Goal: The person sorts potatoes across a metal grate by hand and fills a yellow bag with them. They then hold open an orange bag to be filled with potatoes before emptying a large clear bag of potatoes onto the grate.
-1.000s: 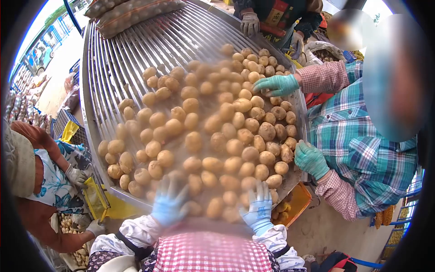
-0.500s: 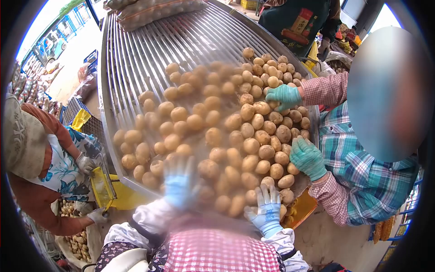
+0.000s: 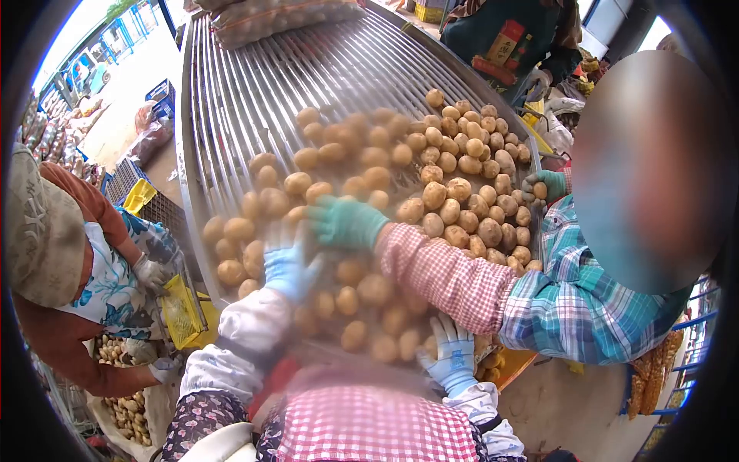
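Observation:
Potatoes (image 3: 462,219) lie spread over the slatted metal table. My left hand (image 3: 289,266), in a light blue glove, is over the near left part of the potatoes, fingers apart and holding nothing visible. Close beside it is a co-worker's green-gloved hand (image 3: 346,223), reaching across from the right. My right hand (image 3: 452,358), gloved alike, has its fingers stretched out at the near edge of the table, beside the potatoes. A smear on the picture blurs the middle potatoes. The co-worker's other green glove (image 3: 545,185) grips a potato at the right edge.
Mesh sacks (image 3: 281,23) lie at the far end of the slatted metal table (image 3: 239,85). Another person at left stands by a yellow mesh sack (image 3: 182,312) and a sack of potatoes (image 3: 127,416). Blue crates (image 3: 162,100) stand behind; another worker (image 3: 508,38) is at the far right.
My left hand has moved slightly up; my right hand has hardly moved. One of the co-worker's hands has reached left across the potatoes, the other has taken hold of a potato. The view has shifted a little.

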A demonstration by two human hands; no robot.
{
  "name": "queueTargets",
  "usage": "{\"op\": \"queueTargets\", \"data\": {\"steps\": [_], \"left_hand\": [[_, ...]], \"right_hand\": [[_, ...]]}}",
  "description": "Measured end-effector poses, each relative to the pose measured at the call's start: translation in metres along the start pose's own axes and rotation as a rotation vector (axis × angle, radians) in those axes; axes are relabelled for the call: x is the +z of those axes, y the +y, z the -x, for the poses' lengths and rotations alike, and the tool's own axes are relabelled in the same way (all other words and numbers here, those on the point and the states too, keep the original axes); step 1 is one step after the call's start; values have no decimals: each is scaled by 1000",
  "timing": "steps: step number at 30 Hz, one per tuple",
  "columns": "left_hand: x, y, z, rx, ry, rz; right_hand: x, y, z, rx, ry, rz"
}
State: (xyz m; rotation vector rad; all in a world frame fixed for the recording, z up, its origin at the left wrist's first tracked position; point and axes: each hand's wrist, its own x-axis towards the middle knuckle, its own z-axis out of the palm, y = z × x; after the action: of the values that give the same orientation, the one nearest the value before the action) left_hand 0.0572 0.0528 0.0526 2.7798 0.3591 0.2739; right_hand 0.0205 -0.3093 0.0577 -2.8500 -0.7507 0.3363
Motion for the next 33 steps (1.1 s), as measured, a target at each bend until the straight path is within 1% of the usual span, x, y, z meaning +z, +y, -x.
{"op": "queueTargets", "data": {"steps": [2, 3, 4, 6, 8, 9, 10, 12, 14, 15, 18, 19, 22, 23, 24, 26, 27, 28, 30, 31, 33], "left_hand": [[20, -5, 12, -9, -28, -16], [15, -2, 20, 57, -106, -59], [5, 2, 32, 61, -134, 45], [-18, -6, 50, 233, -282, 112], [-39, -15, 49, 165, -167, 417], [-36, -28, 50, 60, -47, 220], [-35, -42, 43, 64, 83, 112], [-43, -44, 32, 85, -115, 63], [-31, -34, 28, 188, -370, -179], [-17, -30, 30, 216, -340, -258], [-12, -16, 35, 187, -564, -286], [-13, -13, 45, 134, -568, -243], [-15, -42, 45, 201, -519, -96], [-14, -46, 42, 147, -483, 78], [-15, -52, 37, 174, -371, 199], [-26, -50, 27, -237, -365, 961], [-27, -60, 32, -423, -296, 1287], [-35, -63, 34, -543, -260, 1774], [-70, -41, 28, -745, -242, 2038], [-76, -35, 27, -831, -224, 2049], [-78, -29, 33, -1014, -200, 2073]], "right_hand": [[-5, -1, 3, 47, -14, -67], [-8, -3, 3, 71, -21, -103], [-10, -6, 4, 105, -42, -106], [-13, -10, 3, 162, -83, -108], [-7, -6, 1, 233, -158, -117], [-6, -7, 1, 261, -192, -103], [-4, -6, 1, 288, -226, -89], [1, -4, -2, 171, -89, 1], [7, 0, -5, 87, 23, 34], [6, -1, -7, 71, 52, 43], [15, 6, -16, -104, 335, -71], [16, 3, -19, -168, 370, -71], [11, -33, -39, -303, 331, -183], [-3, -49, -53, -331, 193, -220], [-1, -50, -59, -357, 157, -129], [8, -50, -67, -399, 87, 48], [6, -42, -68, -356, 107, -43], [15, -32, -67, -332, 156, -72], [40, -12, -66, -289, 266, -134], [38, -12, -68, -278, 334, -190], [21, -44, -86, -302, 423, -177]]}}
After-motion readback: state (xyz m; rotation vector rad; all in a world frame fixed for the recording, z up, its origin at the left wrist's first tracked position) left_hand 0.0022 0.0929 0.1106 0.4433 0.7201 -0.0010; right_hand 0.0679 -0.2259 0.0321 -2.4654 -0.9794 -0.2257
